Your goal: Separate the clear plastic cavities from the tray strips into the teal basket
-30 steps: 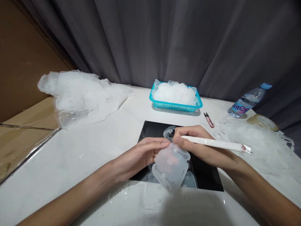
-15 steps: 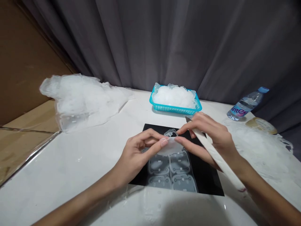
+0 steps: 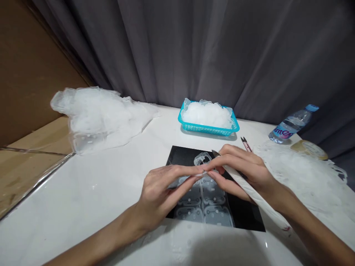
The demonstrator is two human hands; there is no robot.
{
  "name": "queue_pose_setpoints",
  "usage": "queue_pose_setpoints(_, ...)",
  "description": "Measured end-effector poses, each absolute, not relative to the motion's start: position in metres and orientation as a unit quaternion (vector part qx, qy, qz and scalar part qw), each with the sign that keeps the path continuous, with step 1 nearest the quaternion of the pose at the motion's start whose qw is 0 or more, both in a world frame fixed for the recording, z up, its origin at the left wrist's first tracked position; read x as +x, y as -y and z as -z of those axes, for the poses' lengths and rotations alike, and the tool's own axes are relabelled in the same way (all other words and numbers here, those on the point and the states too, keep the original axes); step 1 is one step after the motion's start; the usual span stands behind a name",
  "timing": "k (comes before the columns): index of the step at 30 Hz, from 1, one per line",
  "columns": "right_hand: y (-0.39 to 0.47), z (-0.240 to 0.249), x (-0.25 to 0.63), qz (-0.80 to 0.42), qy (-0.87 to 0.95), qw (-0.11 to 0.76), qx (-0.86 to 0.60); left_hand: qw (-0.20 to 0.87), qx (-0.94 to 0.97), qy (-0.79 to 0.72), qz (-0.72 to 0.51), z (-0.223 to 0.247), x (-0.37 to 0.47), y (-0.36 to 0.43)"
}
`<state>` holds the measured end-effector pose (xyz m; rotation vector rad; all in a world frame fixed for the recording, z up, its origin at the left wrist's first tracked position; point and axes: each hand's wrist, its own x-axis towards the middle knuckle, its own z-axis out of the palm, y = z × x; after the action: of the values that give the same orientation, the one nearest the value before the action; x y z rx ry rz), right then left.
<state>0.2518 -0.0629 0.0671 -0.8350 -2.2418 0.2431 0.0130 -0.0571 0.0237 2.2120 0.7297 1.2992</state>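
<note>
Over a black mat [image 3: 246, 218], my left hand [image 3: 163, 188] and my right hand [image 3: 241, 170] meet at the fingertips. Both pinch a small translucent piece [image 3: 203, 173], seen nearly edge-on and mostly covered by the fingers. A white-handled tool [image 3: 257, 195] with a dark pointed tip lies across my right palm, held under the fingers. Below the hands, a translucent sheet of rounded panels [image 3: 216, 199] rests on the mat. Just beyond the fingertips is a crumpled clear scrap [image 3: 202, 158].
A blue basket [image 3: 208, 129] piled with translucent pieces stands at the back. Stacked clear sheets [image 3: 105, 118] lie at left. To the right are a water bottle [image 3: 291, 125], a tape roll [image 3: 310, 149], a heap of clear scraps [image 3: 313, 184] and tweezers-like tips [image 3: 246, 144].
The piece between the hands has tilted from facing me to nearly edge-on. My left fingers have straightened, and my right hand has lowered slightly, uncovering the dark tips behind it.
</note>
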Motion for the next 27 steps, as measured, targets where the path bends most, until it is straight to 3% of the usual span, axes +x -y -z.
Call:
queue_pose_setpoints(18, 0.061, -0.068, 0.254, -0.038, 0.882, 0.359, -0.303, 0.234, 0.806, -0.277, -0.468, -0.019, 0.015, 0.063)
queue_pose_setpoints(27, 0.064, -0.068, 0.251, 0.029, 0.889, 0.337, -0.309, 0.341, 0.747, -0.381, -0.426, -0.030, 0.019, 0.059)
